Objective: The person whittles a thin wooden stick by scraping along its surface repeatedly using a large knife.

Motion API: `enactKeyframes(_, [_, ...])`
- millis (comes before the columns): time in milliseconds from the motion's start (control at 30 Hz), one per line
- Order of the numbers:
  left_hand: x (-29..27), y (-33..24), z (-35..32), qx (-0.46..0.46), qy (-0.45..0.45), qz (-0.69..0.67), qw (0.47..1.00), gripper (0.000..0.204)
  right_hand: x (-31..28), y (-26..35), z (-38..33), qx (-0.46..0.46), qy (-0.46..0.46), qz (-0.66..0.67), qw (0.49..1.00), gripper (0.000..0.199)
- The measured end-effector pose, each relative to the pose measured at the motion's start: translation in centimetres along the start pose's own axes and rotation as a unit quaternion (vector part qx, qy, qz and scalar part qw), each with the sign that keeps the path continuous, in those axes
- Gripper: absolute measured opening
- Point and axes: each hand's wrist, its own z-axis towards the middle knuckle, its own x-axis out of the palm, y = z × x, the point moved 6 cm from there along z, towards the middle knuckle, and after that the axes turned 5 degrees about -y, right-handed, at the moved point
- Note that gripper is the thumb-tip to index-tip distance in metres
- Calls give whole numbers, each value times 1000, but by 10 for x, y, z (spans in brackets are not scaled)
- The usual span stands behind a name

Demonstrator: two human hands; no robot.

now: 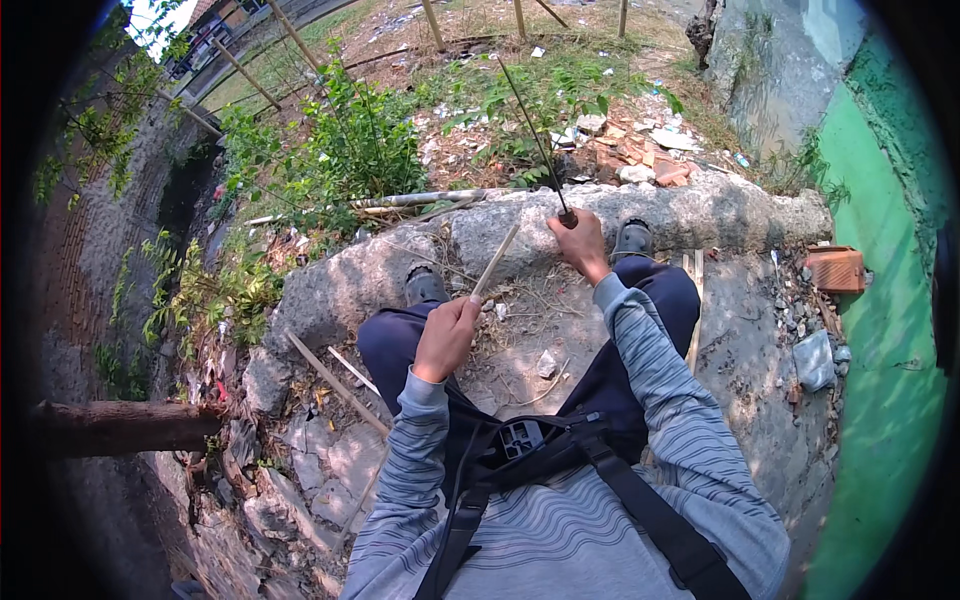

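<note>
Closed around the lower end of a pale, flat stick, perhaps bamboo (496, 260), my left hand (447, 338) is above my left thigh. The stick slants up and to the right. My right hand (582, 245) grips the brown handle of a long, thin, dark-bladed knife (535, 138), which points away and slightly left. A gap separates the blade from the stick. Both hands are raised in front of my bent knees, between my feet and my body.
A rough concrete ledge (490, 235) runs past my feet. Loose pale strips (340, 385) lie at my left, with more (693, 310) by my right leg. An orange block (836, 270) sits beside the green wall (890, 330). Leafy plants (360, 140) and rubble lie beyond.
</note>
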Motion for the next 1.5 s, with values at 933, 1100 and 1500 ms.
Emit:
enactKeyframes(933, [1,-32,102,406,-139,362,828,3,69,-10,-68,216,221,232,922,22])
enactKeyframes(1100, [-4,-52,100,433,-152,303,835,20,83,-12,-76,272,273,342,857,20])
enactKeyframes(1500, [10,-2,110,165,-116,-55,978,46,74,13,-66,261,275,468,798,19])
